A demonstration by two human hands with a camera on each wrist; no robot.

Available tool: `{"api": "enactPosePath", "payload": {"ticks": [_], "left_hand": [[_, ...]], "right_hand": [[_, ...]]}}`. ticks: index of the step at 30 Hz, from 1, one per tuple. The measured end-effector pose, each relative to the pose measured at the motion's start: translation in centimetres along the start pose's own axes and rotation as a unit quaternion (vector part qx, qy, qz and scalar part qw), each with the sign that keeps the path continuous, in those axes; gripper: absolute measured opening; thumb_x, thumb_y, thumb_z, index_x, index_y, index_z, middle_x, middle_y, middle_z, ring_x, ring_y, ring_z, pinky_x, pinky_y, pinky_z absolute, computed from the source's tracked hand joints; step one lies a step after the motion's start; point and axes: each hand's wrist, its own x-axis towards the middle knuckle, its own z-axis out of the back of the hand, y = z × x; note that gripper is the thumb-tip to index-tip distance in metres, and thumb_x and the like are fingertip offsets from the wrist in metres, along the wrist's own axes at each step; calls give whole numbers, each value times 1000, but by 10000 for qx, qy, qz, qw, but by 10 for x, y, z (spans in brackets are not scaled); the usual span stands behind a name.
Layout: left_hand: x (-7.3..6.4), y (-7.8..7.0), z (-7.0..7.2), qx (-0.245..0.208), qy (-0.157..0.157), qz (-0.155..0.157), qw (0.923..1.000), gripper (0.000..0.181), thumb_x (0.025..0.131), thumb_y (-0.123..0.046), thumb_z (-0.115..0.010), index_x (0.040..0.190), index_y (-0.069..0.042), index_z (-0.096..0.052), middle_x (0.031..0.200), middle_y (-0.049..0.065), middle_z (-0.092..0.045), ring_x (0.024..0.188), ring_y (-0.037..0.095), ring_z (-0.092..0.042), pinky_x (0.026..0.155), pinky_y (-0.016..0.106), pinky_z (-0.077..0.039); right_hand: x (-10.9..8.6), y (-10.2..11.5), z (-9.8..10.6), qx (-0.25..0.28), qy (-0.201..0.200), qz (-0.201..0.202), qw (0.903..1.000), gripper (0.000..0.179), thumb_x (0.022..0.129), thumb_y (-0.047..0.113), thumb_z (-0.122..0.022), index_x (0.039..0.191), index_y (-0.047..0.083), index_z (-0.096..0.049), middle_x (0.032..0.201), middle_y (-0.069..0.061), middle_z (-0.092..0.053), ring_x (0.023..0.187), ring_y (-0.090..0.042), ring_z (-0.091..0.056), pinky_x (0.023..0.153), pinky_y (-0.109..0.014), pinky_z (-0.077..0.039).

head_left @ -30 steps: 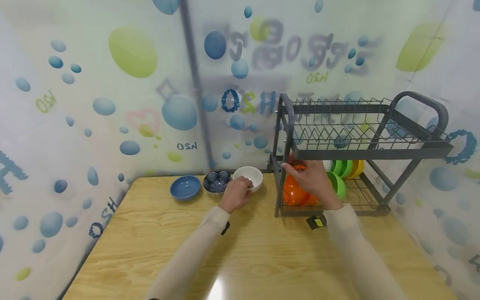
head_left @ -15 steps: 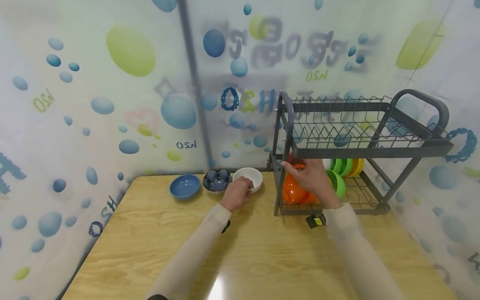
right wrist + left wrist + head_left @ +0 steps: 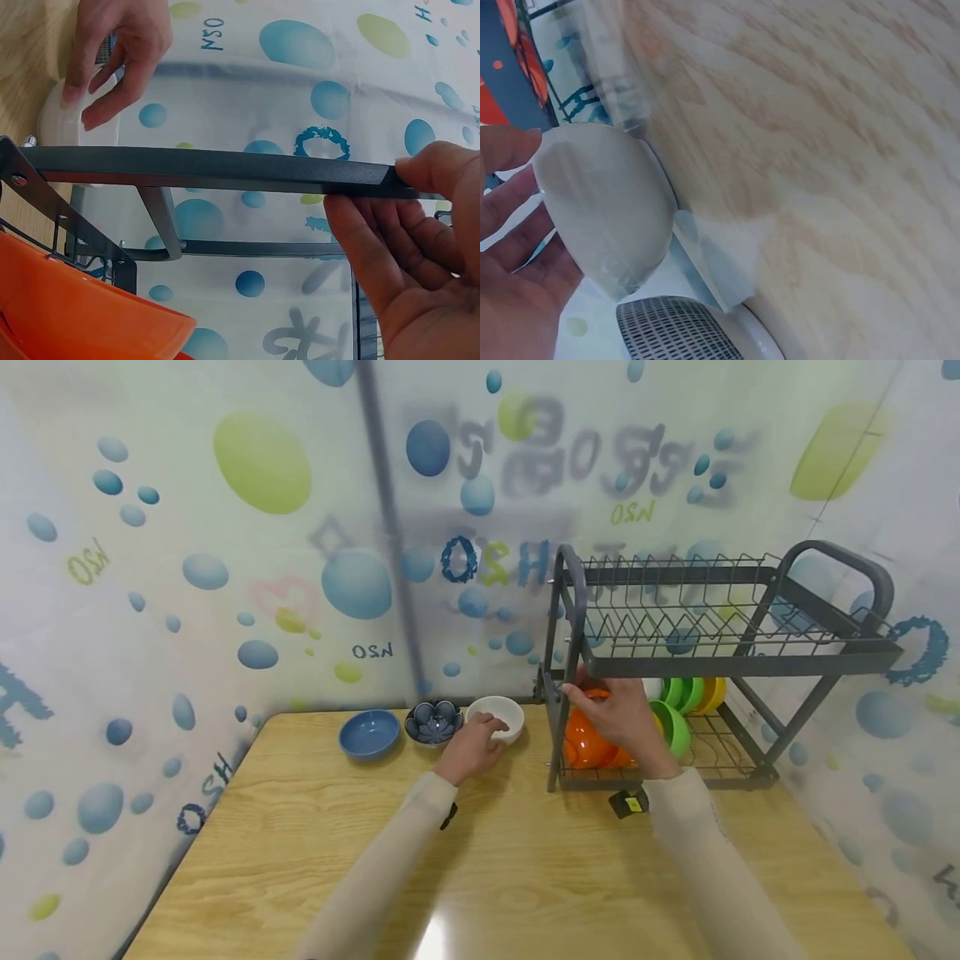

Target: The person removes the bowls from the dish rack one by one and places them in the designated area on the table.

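My left hand [image 3: 472, 749] is at the near rim of a white bowl [image 3: 508, 714] standing on the table. Its thumb and fingers lie loosely apart at the rim; in the left wrist view the bowl [image 3: 607, 202] hides some fingertips. My right hand [image 3: 626, 718] holds the left front upright of a dark grey two-tier dish rack [image 3: 738, 667], thumb on one side of the bar [image 3: 225, 166] and fingers on the other. Orange bowls [image 3: 585, 743] stand on the lower tier beside that hand, partly hidden by it.
Left of the white bowl are a dark patterned bowl [image 3: 435, 724] and a blue bowl [image 3: 370, 734]. Green bowls [image 3: 675, 731] and yellow ones [image 3: 715, 695] fill part of the lower tier. A black item with a yellow mark [image 3: 628, 804] lies before the rack. A printed curtain [image 3: 285, 568] backs the table.
My left fingers have loosened and spread at the white bowl's rim, the bowl staying in place. My right hand keeps its hold on the rack.
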Motion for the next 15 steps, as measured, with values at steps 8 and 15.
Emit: {"api": "enactPosePath", "payload": {"ticks": [8, 15], "left_hand": [[2, -8, 4, -565, -103, 112, 9983, 30, 101, -25, -66, 126, -9, -68, 125, 11, -65, 117, 29, -63, 102, 44, -53], [10, -23, 17, -927, -280, -175, 9951, 32, 103, -27, -64, 128, -8, -67, 128, 9, -66, 121, 26, -63, 105, 42, -52]], "right_hand": [[-1, -2, -2, -20, -149, 161, 9998, 12, 96, 8, -72, 99, 0, -63, 94, -17, -68, 93, -34, -73, 86, -54, -60], [-2, -3, -3, -67, -259, 236, 9994, 11, 96, 8, -71, 100, 0, -63, 93, -17, -68, 94, -35, -73, 86, -54, -61]]}}
